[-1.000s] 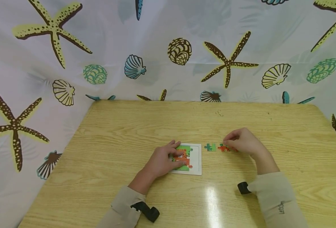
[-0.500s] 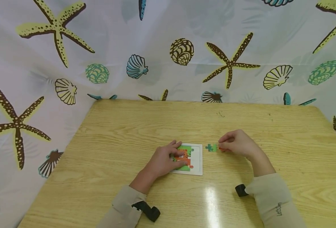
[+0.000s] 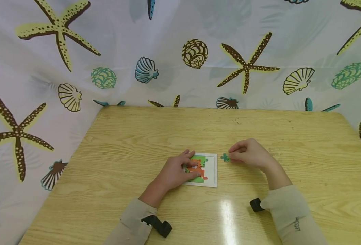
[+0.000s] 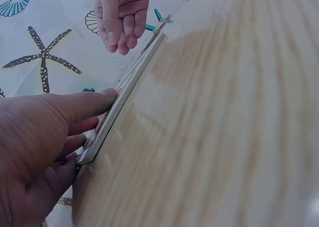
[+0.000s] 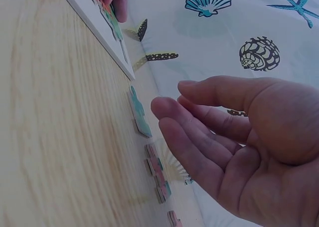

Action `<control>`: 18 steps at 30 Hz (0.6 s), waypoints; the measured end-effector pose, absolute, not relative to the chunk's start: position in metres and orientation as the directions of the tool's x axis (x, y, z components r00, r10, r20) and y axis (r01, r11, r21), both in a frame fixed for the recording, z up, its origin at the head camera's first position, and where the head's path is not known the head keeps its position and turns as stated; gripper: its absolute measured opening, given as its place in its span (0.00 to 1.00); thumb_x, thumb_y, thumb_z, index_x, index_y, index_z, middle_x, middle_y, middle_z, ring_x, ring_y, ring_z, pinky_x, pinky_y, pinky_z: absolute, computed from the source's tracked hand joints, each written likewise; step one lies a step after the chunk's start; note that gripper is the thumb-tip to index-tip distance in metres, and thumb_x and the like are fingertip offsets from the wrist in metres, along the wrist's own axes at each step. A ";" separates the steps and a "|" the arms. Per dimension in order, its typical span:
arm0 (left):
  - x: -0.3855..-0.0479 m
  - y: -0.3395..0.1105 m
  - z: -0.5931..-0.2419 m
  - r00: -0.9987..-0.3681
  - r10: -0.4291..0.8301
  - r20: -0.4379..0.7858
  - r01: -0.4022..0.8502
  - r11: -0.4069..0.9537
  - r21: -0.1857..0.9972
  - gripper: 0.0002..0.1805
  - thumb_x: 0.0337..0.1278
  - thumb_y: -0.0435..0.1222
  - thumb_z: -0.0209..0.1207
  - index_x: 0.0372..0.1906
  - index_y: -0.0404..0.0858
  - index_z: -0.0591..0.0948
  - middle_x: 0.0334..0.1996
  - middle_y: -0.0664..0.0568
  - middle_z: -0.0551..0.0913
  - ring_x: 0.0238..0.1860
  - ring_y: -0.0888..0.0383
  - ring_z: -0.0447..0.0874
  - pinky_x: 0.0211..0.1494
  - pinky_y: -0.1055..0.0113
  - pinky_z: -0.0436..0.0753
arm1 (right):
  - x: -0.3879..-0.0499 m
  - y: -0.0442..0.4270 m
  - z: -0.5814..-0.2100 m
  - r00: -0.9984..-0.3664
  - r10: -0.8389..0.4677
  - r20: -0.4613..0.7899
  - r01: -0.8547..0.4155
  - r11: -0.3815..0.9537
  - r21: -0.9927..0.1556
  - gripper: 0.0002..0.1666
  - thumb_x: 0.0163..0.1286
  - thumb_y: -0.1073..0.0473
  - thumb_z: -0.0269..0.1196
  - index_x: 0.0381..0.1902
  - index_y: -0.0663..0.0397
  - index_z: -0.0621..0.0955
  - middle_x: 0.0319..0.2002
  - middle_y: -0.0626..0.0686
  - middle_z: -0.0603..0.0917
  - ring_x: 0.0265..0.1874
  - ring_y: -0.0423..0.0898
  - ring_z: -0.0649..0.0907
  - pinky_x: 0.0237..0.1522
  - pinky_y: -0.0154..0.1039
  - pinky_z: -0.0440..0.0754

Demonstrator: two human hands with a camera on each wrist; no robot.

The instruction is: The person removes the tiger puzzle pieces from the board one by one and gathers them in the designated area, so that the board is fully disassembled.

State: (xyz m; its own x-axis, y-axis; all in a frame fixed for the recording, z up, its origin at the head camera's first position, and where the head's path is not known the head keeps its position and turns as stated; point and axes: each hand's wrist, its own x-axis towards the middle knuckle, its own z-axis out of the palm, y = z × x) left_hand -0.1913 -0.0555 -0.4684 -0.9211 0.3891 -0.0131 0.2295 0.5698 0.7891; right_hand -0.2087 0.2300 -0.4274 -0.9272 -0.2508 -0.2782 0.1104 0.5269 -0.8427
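A white puzzle tray (image 3: 211, 170) lies on the table, its left part filled with joined pieces of an orange animal on green (image 3: 200, 173). My left hand (image 3: 177, 172) rests on the tray's left side, thumb and fingers spread over the picture. To the right, a loose green puzzle piece (image 3: 225, 157) lies flat, partly covered by the fingers of my right hand (image 3: 250, 154). The right wrist view shows that green piece (image 5: 139, 112) lying apart from the right fingers. Nothing is visible between that thumb and fingers.
A red-and-green puzzle piece (image 5: 158, 173) and a further reddish piece (image 5: 174, 219) lie in line beyond the green one, hidden under the right hand in the head view. The wooden table (image 3: 122, 136) meets a shell-patterned cloth (image 3: 168, 81) at its back edge.
My right hand has moved left along the row, from over the red pieces to the green piece, and covers part of it. My left hand has stayed on the tray.
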 end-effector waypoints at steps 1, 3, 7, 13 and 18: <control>-0.191 -0.056 -0.468 -0.922 0.387 -0.010 0.230 0.569 0.789 0.16 0.49 0.39 0.75 0.44 0.38 0.89 0.69 0.49 0.74 0.77 0.51 0.60 0.74 0.53 0.69 | -0.209 0.229 -0.428 -0.926 -0.258 -0.277 0.108 0.521 -0.847 0.14 0.71 0.61 0.63 0.49 0.67 0.82 0.41 0.60 0.87 0.41 0.47 0.88 0.45 0.40 0.87; -0.191 -0.055 -0.468 -0.924 0.383 -0.004 0.232 0.568 0.790 0.16 0.49 0.40 0.75 0.43 0.38 0.89 0.69 0.49 0.75 0.77 0.51 0.60 0.74 0.53 0.69 | -0.209 0.228 -0.429 -0.923 -0.272 -0.274 0.105 0.506 -0.856 0.14 0.71 0.61 0.63 0.48 0.68 0.82 0.41 0.60 0.87 0.41 0.47 0.88 0.45 0.40 0.87; -0.191 -0.055 -0.467 -0.924 0.382 0.001 0.236 0.568 0.789 0.15 0.49 0.40 0.75 0.42 0.39 0.90 0.69 0.49 0.75 0.77 0.50 0.61 0.74 0.53 0.69 | -0.209 0.225 -0.429 -0.917 -0.296 -0.266 0.102 0.472 -0.875 0.15 0.71 0.62 0.64 0.49 0.69 0.82 0.42 0.62 0.87 0.41 0.48 0.89 0.45 0.40 0.88; -0.191 -0.055 -0.468 -0.923 0.384 -0.010 0.229 0.572 0.788 0.16 0.49 0.40 0.75 0.43 0.38 0.89 0.69 0.49 0.74 0.77 0.50 0.61 0.74 0.53 0.68 | -0.208 0.218 -0.432 -0.912 -0.320 -0.258 0.097 0.442 -0.892 0.15 0.70 0.63 0.64 0.49 0.70 0.82 0.43 0.62 0.87 0.42 0.47 0.89 0.47 0.39 0.87; -0.192 -0.055 -0.468 -0.925 0.379 -0.017 0.222 0.578 0.785 0.16 0.49 0.41 0.75 0.43 0.39 0.90 0.69 0.51 0.74 0.77 0.52 0.61 0.75 0.54 0.67 | -0.207 0.212 -0.434 -0.912 -0.321 -0.256 0.083 0.467 -0.881 0.13 0.71 0.63 0.63 0.48 0.68 0.83 0.43 0.61 0.87 0.42 0.47 0.88 0.45 0.38 0.87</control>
